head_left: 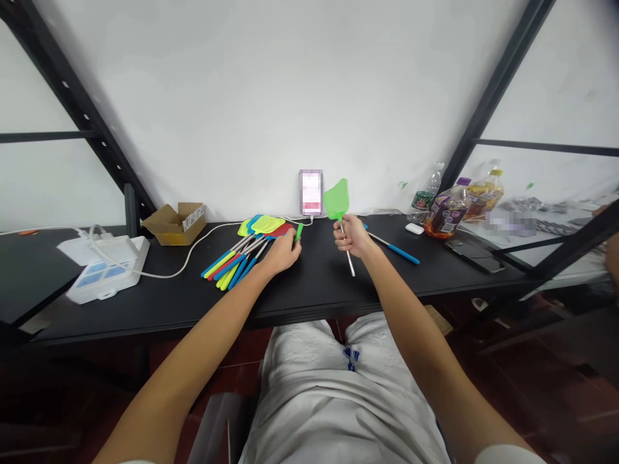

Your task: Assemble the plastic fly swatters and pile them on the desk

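Note:
My right hand (353,237) is closed around the metal rod of a green fly swatter (337,198), whose mesh head points up and whose bare silver rod end points down toward the table edge. In my left hand (285,251), a short green handle (298,232) is gripped, its upper end sticking out past the fingers. The handle and the rod are apart. Just left of that hand lies a pile of fly swatters (232,265) with blue, yellow and red handles. Beyond my right hand rests a swatter with a blue handle (403,253), its head mostly hidden.
A phone (311,193) leans on the wall, its cable running left to a white case (109,274). An open cardboard box (181,229) stands at the back left. On the right are bottles (447,209), a small white case (414,229) and a dark phone (476,256).

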{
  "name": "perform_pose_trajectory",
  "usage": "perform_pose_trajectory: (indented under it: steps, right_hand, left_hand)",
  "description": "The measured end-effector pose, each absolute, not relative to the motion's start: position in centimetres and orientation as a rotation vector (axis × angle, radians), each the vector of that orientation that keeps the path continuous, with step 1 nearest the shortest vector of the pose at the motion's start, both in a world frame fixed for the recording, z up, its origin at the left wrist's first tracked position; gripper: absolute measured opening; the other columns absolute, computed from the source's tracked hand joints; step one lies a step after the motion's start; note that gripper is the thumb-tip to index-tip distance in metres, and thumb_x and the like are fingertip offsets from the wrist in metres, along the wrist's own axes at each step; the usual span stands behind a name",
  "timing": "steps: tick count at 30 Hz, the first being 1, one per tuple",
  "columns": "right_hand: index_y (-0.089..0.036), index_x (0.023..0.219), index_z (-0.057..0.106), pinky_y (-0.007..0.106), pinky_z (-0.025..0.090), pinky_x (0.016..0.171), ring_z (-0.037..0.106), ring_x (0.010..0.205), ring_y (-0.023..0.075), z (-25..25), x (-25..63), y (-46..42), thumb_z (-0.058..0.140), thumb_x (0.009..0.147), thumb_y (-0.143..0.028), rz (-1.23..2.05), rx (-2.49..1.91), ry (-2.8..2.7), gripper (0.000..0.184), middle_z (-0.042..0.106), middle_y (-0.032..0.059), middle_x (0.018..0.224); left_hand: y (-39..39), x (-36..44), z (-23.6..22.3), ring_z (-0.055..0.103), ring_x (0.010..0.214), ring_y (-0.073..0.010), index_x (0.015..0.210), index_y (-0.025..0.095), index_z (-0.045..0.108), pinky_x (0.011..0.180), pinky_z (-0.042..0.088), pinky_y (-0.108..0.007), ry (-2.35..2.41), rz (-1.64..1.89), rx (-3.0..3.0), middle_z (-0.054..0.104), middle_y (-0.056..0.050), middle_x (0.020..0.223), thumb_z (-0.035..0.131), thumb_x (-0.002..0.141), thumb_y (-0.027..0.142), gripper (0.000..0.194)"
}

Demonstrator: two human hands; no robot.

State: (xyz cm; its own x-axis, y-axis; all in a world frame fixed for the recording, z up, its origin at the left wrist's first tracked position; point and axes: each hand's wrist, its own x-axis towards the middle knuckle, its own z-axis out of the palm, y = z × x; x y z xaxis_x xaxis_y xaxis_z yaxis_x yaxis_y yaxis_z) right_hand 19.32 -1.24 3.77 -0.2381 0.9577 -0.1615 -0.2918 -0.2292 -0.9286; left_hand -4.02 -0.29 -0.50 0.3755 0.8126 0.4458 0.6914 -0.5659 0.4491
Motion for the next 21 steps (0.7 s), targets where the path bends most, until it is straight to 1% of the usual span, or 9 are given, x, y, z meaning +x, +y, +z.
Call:
perform_pose_trajectory:
  steps: [3,5,7,10,14,18,21]
  right_hand:
    - [-0.021,0.078,0.042,0.017,0.007,0.033,0.012,0.036,0.0052,2.9,18.9,-1.1,0.039,0.088,-0.034,1.596,-1.185,-1.232,0.017,0.032,-0.0077,0.051]
    - [-0.020,0.078,0.048,0.016,0.010,0.033,0.017,0.036,0.0045,2.2,18.8,-0.9,0.049,0.083,-0.029,1.496,-1.291,-1.431,0.011,0.034,-0.0071,0.051]
    - [-0.018,0.076,0.054,0.016,0.014,0.033,0.024,0.037,0.0039,1.5,18.7,-0.8,0.055,0.080,-0.026,1.358,-1.361,-1.614,0.009,0.038,-0.0056,0.052]
    - [-0.016,0.071,0.061,0.017,0.020,0.033,0.032,0.038,0.0043,0.8,18.9,-0.6,0.057,0.079,-0.024,1.151,-1.446,-1.786,0.012,0.045,-0.0027,0.054]
    - [-0.016,0.070,0.066,0.018,0.026,0.036,0.039,0.040,0.0061,0.4,19.2,-0.2,0.057,0.080,-0.026,0.984,-1.449,-1.921,0.017,0.050,-0.0011,0.055]
    - [-0.017,0.072,0.069,0.020,0.030,0.040,0.043,0.045,0.0074,0.5,19.3,-0.3,0.057,0.080,-0.030,0.906,-1.437,-2.030,0.020,0.055,-0.0003,0.057]
    - [-0.017,0.074,0.071,0.020,0.031,0.044,0.046,0.050,0.0086,0.8,19.2,-0.6,0.055,0.080,-0.031,0.848,-1.432,-2.093,0.022,0.057,0.0002,0.059]
  left_hand:
    - [-0.1,-4.1,-0.4,0.063,0.082,-0.0220,0.099,0.021,0.049,0.074,0.046,-0.033,1.453,1.062,2.360,0.064,-0.006,0.086,0.051,0.086,0.017,0.013]
    - [-0.1,-4.2,-0.1,0.063,0.081,-0.0230,0.099,0.020,0.047,0.074,0.046,-0.034,1.540,1.131,2.280,0.063,-0.007,0.085,0.050,0.085,0.015,0.015]
    - [-0.1,-4.4,0.2,0.062,0.081,-0.0245,0.098,0.020,0.047,0.073,0.046,-0.036,1.645,1.187,2.182,0.062,-0.008,0.084,0.048,0.086,0.015,0.014]
    - [0.0,-4.7,0.5,0.062,0.083,-0.0277,0.098,0.020,0.047,0.073,0.045,-0.038,1.786,1.240,2.049,0.062,-0.011,0.085,0.044,0.089,0.018,0.010]
    - [0.2,-5.0,0.7,0.062,0.090,-0.0306,0.101,0.020,0.048,0.075,0.044,-0.039,1.881,1.216,1.957,0.063,-0.013,0.092,0.040,0.092,0.021,0.012]
    - [0.0,-4.9,0.7,0.063,0.092,-0.0306,0.103,0.019,0.050,0.073,0.043,-0.037,1.954,1.089,1.935,0.066,-0.015,0.097,0.042,0.093,0.029,0.016]
    - [0.0,-4.8,0.7,0.064,0.088,-0.0293,0.096,0.019,0.053,0.069,0.041,-0.035,1.971,0.985,1.985,0.067,-0.014,0.093,0.040,0.095,0.039,0.024]
